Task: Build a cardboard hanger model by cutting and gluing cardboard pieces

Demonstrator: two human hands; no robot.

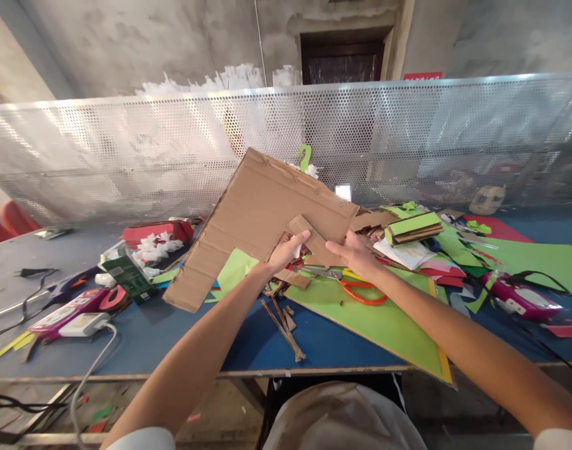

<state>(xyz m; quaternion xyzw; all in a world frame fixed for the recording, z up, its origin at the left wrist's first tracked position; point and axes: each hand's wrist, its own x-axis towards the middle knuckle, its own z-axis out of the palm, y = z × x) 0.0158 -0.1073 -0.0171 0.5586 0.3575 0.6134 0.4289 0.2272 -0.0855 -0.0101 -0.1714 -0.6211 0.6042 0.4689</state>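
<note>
A large brown cardboard sheet (248, 200), with a piece cut out of its lower side, is held tilted above the table. A short cardboard strip (308, 232) lies over its lower right part. My left hand (288, 251) is closed at the cut edge, its thumb on the strip. My right hand (354, 253) pinches the strip's right side and the sheet's lower right corner, with some fingers hidden behind. Below my hands, orange-handled scissors (361, 289) rest on a green board (361, 319). Cardboard scraps (286, 328) lie near the table's front edge.
On the left are a green box (129, 275), a purple power strip (67, 312), white paper bits (157, 249) and cables. To the right lie a green-topped cardboard block (414, 228), green sheets and another purple power strip (522, 299). A perforated metal screen (173, 144) stands behind.
</note>
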